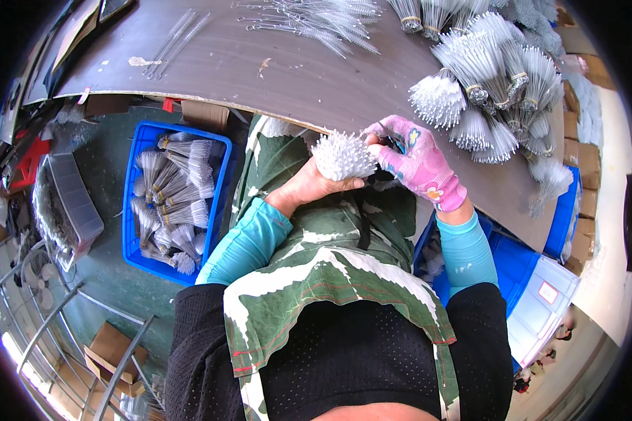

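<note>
My bare left hand point(312, 184) is wrapped round a bundle of small white-bristled wire brushes point(344, 156), held over my lap by the table's near edge. Their white tips fan out in a rounded head facing me. In a pink flowered glove, my right hand point(420, 165) is closed at the bundle's right side, with thumb and fingers bent together. Something small and dark shows between those fingers, too small to make out. The bundle's far end is hidden behind its head and my hands.
Banded brush bundles point(498, 77) are heaped at the right of the brown table point(239, 67). Loose brushes point(323, 21) lie at its far side, a few more point(178, 43) further left. A blue crate point(128, 210) of bundles stands on the floor at left. Bins point(541, 298) stand at right.
</note>
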`<state>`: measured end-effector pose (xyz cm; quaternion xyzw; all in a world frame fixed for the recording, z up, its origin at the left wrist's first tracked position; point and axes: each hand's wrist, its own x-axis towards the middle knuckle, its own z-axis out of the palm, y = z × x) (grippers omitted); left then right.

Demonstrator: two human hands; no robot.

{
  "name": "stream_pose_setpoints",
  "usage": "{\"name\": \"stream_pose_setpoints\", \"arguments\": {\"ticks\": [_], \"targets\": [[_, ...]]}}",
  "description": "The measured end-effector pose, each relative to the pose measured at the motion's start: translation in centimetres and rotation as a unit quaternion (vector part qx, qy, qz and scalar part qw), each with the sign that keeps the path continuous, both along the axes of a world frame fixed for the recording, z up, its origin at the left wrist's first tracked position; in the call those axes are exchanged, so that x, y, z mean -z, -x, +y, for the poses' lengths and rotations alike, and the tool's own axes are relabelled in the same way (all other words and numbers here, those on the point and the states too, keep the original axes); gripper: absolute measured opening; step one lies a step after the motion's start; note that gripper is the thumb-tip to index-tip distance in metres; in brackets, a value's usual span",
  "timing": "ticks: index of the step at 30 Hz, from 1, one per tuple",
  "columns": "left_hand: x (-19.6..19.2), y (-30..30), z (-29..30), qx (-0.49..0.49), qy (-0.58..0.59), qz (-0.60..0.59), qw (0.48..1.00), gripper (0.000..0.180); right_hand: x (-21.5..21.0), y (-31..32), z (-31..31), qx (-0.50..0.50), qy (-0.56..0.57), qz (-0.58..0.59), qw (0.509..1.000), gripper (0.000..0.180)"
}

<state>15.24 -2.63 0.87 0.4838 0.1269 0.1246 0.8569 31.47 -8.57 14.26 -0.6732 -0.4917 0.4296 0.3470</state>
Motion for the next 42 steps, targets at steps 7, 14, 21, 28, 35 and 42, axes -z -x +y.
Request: {"name": "stream_pose_setpoints", "arguments": {"ticks": [7, 14, 21, 28, 35, 42], "targets": [[-0.9, 0.4, -0.1, -0.004, 0.058, -0.02, 0.998, 0.054, -0.4, -0.3, 0.0, -0.028, 0.066, 0.005, 0.997, 0.015], [-2.1, 0.7, 0.2, 0.068, 0.143, -0.014, 0.987, 0.061, -0.5, -0.4, 0.5, -0.067, 0.018, -0.087, 0.994, 0.021], [-2.6, 0.9, 0.3, 0.09, 0.158, -0.049, 0.982, 0.058, 1.3, -0.2, -0.2, -0.008, -0.026, 0.058, 0.998, 0.012], [-2.5, 0.8, 0.1, 0.077, 0.179, -0.049, 0.98, 0.082, 1.2, 0.3, -0.6, 0.025, -0.003, 0.061, 0.998, 0.012], [-3.0, 1.0, 0.4, 0.095, 0.106, -0.003, 0.99, 0.059, 0.6, -0.5, 0.5, -0.043, -0.03, 0.0, 0.999, 0.018], [-3.2, 1.4, 0.8, 0.135, 0.135, 0.015, 0.982, 0.036, 1.6, 0.6, -0.3, -0.076, -0.11, -0.097, 0.986, 0.013]]}}
